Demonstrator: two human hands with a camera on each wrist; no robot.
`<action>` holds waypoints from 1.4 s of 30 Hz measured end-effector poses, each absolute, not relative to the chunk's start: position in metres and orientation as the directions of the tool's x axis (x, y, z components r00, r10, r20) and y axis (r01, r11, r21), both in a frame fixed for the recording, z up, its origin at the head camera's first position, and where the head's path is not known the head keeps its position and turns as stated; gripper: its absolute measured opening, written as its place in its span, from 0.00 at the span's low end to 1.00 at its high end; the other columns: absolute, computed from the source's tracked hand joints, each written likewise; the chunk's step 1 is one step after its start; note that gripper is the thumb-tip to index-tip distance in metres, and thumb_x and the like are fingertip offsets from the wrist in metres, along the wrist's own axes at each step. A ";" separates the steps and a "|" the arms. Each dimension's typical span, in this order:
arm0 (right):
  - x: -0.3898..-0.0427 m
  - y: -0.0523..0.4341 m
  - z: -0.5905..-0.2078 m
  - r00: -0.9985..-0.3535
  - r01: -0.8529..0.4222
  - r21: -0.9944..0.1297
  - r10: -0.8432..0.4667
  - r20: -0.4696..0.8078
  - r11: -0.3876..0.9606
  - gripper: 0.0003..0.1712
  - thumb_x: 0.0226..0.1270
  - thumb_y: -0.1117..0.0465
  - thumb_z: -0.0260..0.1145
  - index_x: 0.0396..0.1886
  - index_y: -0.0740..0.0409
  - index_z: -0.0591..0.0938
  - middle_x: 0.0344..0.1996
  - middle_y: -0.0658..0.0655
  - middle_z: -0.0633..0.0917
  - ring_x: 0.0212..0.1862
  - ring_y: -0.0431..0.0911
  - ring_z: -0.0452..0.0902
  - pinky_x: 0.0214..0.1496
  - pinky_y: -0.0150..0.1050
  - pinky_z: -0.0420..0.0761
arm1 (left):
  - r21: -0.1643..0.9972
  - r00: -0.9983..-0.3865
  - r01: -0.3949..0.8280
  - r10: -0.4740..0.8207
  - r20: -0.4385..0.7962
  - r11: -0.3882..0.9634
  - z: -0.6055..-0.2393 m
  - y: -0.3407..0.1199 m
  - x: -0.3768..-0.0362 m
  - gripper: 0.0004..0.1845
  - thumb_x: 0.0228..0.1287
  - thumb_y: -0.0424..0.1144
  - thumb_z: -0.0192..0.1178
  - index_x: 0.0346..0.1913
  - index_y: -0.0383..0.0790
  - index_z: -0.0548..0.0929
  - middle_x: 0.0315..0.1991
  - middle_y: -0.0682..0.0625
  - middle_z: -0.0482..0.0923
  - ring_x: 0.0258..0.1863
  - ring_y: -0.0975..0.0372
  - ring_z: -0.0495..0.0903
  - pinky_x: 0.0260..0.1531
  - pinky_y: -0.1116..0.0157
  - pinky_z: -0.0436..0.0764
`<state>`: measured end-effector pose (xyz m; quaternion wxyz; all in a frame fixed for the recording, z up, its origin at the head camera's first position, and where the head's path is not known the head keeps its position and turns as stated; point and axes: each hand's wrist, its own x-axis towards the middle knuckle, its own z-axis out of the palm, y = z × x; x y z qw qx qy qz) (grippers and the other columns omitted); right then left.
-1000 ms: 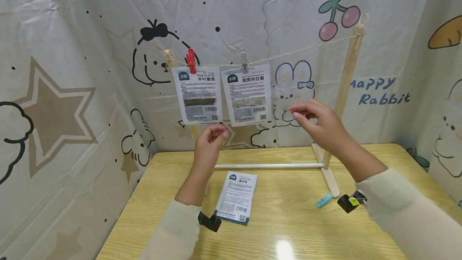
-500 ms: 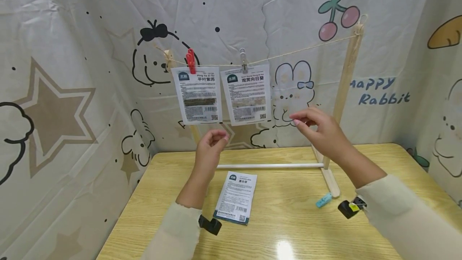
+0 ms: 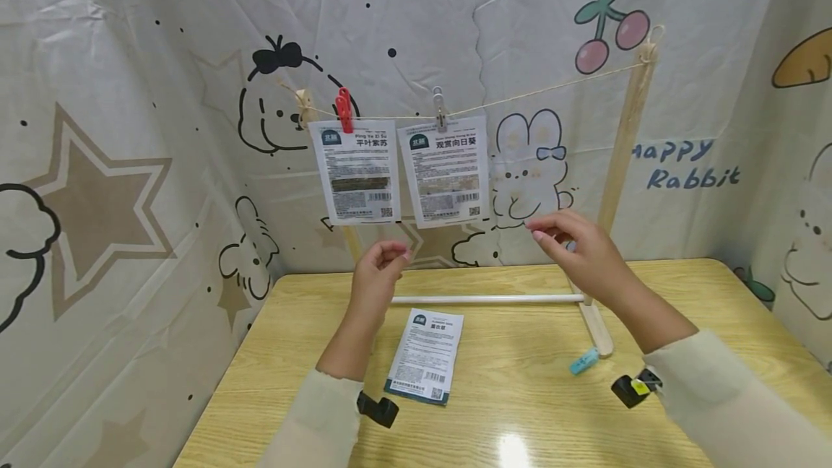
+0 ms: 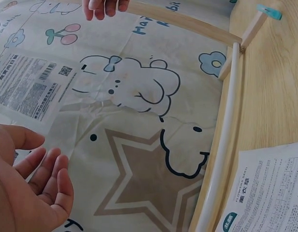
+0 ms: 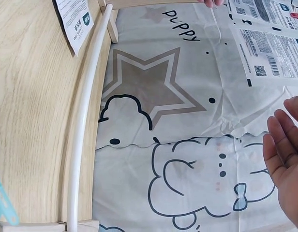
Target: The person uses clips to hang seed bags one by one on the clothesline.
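A cartoon-printed backdrop cloth is hung behind and beside the table; "Happy Rabbit" is read on it at the right in the head view, and "PUPPY" is read in the right wrist view. A wooden drying frame is stood on the table, with a white rod laid across its base and a string stretched between its posts.

Two seed packets are hung from the string: the left packet, held by a red peg, is headed "平叶紫苏"; the right packet, held by a clear peg, is headed "观赏向日葵"; barcodes and square codes are seen on both, the small print being unreadable. A third packet is laid flat on the table, just beside the left forearm; its heading is too small to be read.

The left hand is raised above the table, below the left packet, fingers loosely curled and nothing held; in the left wrist view the palm is shown open. The right hand is raised in front of the frame's right post, fingers extended and relaxed, nothing gripped. A blue peg is seen lying on the table near the frame's foot, well apart from both hands.
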<state>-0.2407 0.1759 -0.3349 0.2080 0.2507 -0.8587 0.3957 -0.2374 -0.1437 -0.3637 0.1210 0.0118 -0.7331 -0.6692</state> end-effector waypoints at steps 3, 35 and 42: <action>-0.240 0.178 -0.339 -0.789 -0.595 -0.579 -0.268 0.553 0.558 0.12 0.78 0.58 0.59 0.53 0.53 0.84 0.46 0.52 0.84 0.42 0.34 0.74 0.45 0.21 0.74 | 0.984 -0.971 0.141 -0.177 0.158 0.104 -0.365 -0.144 -0.236 0.11 0.67 0.34 0.64 0.50 0.36 0.82 0.39 0.52 0.81 0.40 0.62 0.79 0.42 0.67 0.78; -0.236 0.187 -0.363 -0.805 -0.576 -0.607 -0.252 0.538 0.547 0.11 0.78 0.59 0.60 0.52 0.53 0.85 0.43 0.50 0.83 0.42 0.33 0.74 0.45 0.23 0.75 | 0.986 -0.979 0.117 -0.155 0.135 0.122 -0.377 -0.144 -0.233 0.08 0.69 0.34 0.62 0.49 0.38 0.82 0.47 0.40 0.83 0.42 0.62 0.79 0.46 0.63 0.78; -0.236 0.191 -0.370 -0.811 -0.570 -0.603 -0.263 0.523 0.558 0.12 0.78 0.58 0.58 0.53 0.53 0.85 0.44 0.50 0.82 0.43 0.33 0.74 0.46 0.23 0.75 | 0.986 -0.980 0.100 -0.159 0.120 0.132 -0.382 -0.146 -0.235 0.11 0.69 0.33 0.62 0.51 0.34 0.81 0.43 0.46 0.83 0.43 0.60 0.80 0.46 0.63 0.79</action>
